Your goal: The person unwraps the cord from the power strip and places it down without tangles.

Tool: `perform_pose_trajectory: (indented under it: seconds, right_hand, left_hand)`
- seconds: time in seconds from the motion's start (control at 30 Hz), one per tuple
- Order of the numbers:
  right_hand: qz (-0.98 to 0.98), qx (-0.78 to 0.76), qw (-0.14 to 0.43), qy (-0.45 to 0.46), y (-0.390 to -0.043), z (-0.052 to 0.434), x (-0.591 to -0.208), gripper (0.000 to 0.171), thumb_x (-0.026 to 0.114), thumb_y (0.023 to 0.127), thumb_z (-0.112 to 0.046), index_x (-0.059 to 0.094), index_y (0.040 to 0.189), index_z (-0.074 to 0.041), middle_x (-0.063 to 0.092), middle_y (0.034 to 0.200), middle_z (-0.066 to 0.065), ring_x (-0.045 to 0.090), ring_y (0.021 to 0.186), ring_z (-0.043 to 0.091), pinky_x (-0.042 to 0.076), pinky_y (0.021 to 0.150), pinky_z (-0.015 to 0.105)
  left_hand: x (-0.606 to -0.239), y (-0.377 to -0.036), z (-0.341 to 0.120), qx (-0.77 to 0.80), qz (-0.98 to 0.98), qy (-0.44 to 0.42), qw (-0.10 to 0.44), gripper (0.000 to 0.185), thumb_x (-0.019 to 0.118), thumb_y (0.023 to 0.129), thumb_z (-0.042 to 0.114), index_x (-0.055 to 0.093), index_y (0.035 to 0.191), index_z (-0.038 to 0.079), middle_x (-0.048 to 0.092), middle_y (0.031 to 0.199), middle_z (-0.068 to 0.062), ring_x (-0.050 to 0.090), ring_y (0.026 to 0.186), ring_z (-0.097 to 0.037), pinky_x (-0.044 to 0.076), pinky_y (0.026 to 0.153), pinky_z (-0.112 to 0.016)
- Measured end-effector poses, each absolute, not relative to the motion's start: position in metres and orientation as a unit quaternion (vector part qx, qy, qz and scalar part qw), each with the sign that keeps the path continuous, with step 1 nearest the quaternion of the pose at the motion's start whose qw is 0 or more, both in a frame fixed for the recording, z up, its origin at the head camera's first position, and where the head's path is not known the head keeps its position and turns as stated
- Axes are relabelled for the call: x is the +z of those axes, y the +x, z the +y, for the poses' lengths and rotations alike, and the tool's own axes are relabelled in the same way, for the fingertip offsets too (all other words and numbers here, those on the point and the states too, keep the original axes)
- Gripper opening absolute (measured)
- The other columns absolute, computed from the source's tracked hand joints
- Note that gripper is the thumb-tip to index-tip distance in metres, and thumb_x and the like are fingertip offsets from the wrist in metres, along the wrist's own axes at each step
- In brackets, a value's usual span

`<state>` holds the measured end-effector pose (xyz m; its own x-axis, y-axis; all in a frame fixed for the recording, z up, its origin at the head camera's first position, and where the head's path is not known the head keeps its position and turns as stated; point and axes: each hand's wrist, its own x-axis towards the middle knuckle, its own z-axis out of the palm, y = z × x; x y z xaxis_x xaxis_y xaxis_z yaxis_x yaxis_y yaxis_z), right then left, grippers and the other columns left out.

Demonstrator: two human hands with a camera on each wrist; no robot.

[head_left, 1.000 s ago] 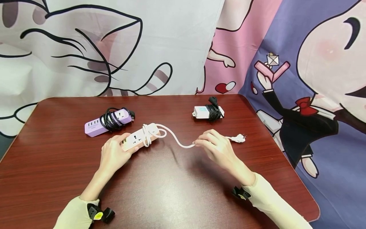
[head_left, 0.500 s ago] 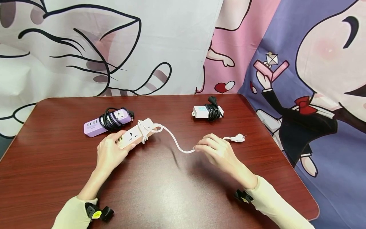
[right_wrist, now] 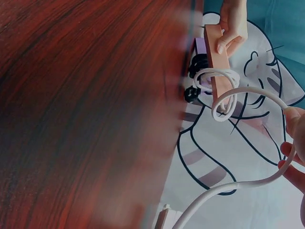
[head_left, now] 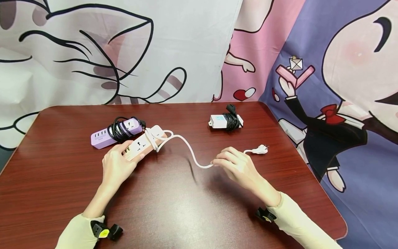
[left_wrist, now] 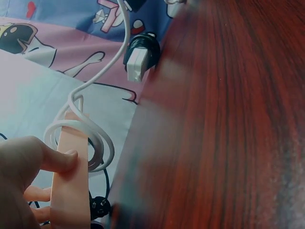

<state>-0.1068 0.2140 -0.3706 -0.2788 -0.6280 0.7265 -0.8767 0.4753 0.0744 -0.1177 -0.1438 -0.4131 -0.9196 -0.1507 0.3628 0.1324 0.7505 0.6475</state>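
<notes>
On the dark red wooden table [head_left: 174, 207], the left hand [head_left: 116, 166] grips the peach-and-white power strip [head_left: 144, 143], now shifted left and farther back, touching the purple power strip [head_left: 101, 137]. The right hand [head_left: 237, 166] pinches its slack white cord [head_left: 189, 154], plug [head_left: 259, 149] lying just beyond.

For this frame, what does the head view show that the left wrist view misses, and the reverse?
Only the head view shows the right hand pinching the white cord, the plug lying on the table, and the purple power strip.
Only the left wrist view shows the pink underside of the held strip and the fingers pressed against it.
Both show the left hand gripping the white power strip with cord loops round it, and the small white adapter.
</notes>
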Motion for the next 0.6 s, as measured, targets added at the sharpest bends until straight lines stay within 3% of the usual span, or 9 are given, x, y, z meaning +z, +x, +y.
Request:
perform_pose_trajectory:
  seconds: [0.6]
  right_hand:
    - [-0.795, 0.178, 0.339, 0.471, -0.1119, 0.2210, -0.3776, 0.018, 0.054, 0.097, -0.013, 0.071, 0.090, -0.013, 0.065, 0.087, -0.002, 0.060, 0.081, 0.015, 0.050, 0.067, 0.029]
  left_hand:
    - [-0.4148, -0.1148, -0.1447, -0.364, -0.909, 0.019, 0.201, 0.047, 0.082, 0.070, 0.022, 0.068, 0.113, 0.010, 0.068, 0.101, -0.020, 0.062, 0.086, -0.040, 0.040, 0.073, -0.054]
